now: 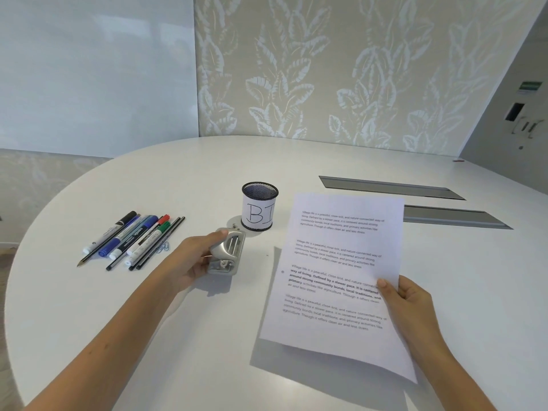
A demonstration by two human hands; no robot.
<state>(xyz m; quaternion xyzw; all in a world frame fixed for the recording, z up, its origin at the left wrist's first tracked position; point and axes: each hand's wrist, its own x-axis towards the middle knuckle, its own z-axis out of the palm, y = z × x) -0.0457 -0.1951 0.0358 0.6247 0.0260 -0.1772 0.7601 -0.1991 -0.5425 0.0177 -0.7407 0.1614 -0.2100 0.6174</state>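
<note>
Punch (226,252) is at 7 o'clock from the cup (260,207), with the left hand (192,262) curled round it. Right hand (412,298) pinches the paper (335,277) by its edge, at 3 o'clock from the punch.

The sheet (335,336) hides fingers of the right hand (410,295) — the hole punch (226,250), those of the left hand (194,261).

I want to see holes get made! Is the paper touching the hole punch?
Apart. The head view shows bare table between the hole punch in the left hand and the paper in the right hand.
</note>
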